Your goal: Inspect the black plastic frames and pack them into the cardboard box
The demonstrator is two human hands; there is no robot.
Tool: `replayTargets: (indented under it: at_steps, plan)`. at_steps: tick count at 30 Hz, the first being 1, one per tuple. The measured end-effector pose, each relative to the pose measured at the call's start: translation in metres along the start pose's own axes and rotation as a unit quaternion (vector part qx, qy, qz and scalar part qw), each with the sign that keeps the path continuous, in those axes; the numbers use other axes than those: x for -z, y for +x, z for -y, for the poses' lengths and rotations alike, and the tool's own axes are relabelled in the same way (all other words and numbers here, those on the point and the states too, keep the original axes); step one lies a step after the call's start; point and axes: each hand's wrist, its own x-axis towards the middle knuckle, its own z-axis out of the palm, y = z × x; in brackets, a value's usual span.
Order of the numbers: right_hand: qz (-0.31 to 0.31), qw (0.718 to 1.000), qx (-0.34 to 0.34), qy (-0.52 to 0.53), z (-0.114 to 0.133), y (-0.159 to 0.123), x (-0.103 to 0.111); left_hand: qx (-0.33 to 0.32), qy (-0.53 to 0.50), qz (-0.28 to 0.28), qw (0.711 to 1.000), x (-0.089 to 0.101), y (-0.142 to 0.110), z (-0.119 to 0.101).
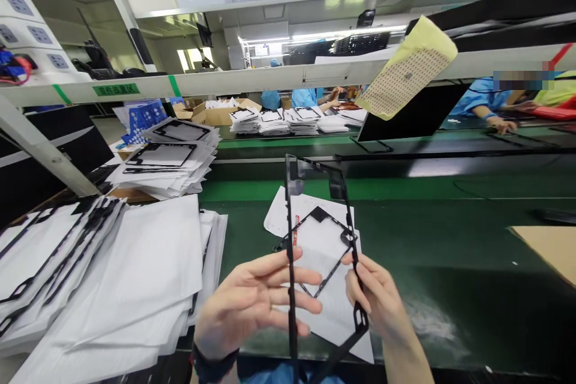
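I hold a thin black rectangular frame (346,219) upright in front of me over the green belt. My left hand (252,303) supports its left edge with fingers stretched across behind the bar. My right hand (373,297) pinches its right edge near the lower corner. Behind the held frame, a second black frame (335,270) lies tilted like a diamond on a white sheet (288,216) on the belt.
Stacks of white sheets with black frames (166,159) fill the left side, and a nearer pile (112,276) lies at my left. A yellow perforated sheet (407,69) hangs from the rail. Cardboard (549,246) sits at right. Other workers' arms (490,117) are across the green conveyor (450,228).
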Motion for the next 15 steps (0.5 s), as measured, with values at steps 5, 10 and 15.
replayTargets:
  at_steps: [5,10,15]
  plan:
    - [0.033,0.999,-0.031,0.025,-0.016,0.001,-0.010,0.040,-0.032,0.064,0.997,-0.015,0.001,-0.013]
    - [0.061,0.996,-0.045,0.046,-0.019,0.001,-0.011,0.065,-0.046,0.098,0.992,-0.016,-0.002,-0.013]
    - [0.104,0.991,-0.070,0.054,-0.029,0.002,-0.013,0.094,-0.055,0.119,0.987,-0.022,-0.002,-0.013]
